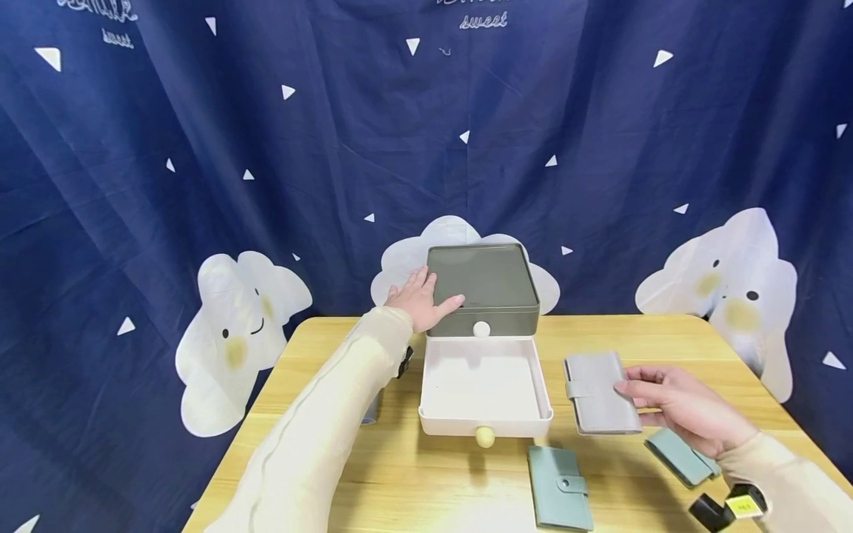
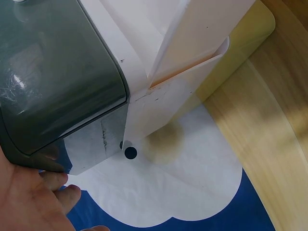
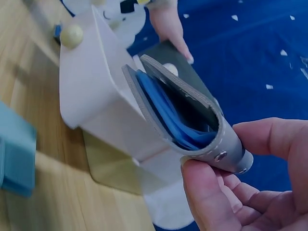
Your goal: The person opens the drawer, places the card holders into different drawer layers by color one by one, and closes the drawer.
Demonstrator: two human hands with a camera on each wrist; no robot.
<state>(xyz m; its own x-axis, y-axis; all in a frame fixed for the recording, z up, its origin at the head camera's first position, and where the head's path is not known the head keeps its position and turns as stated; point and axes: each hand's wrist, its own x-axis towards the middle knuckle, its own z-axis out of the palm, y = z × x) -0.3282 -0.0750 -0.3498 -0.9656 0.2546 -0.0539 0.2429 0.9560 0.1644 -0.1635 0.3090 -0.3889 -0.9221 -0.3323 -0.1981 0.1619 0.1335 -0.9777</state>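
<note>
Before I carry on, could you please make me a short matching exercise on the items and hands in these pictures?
Column one:
1. Grey wallet
2. Left hand
3. Lower drawer
4. Drawer knob

Column two:
A. Pulled open
B. Pale yellow
C. Held by the right hand
D. Touching the dark upper section

Pairs: 1-C, 2-D, 3-A, 4-B.
</note>
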